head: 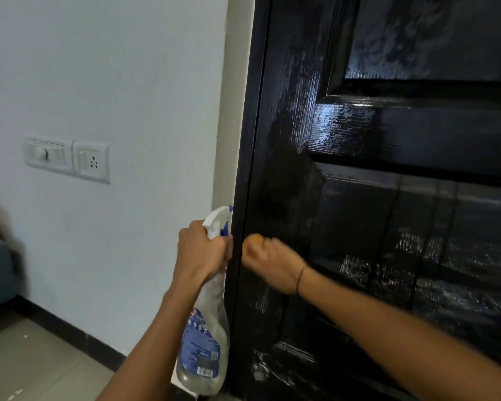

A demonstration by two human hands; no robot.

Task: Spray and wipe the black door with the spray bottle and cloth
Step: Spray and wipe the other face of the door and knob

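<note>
Head cam view: fingers of the left hand (201,250) are wrapped around the neck of the spray bottle (204,337), its white and blue trigger head up top and the clear body hanging down by the door frame. Right hand (268,261) is blurry, but it's curled into a fist around a yellow cloth (255,238), pressed up at the left edge of the black door (388,198). Door looks glossy and wet-streaked. Off to the left, a switch and socket plate (67,159) sits on the white wall (128,82).
</note>
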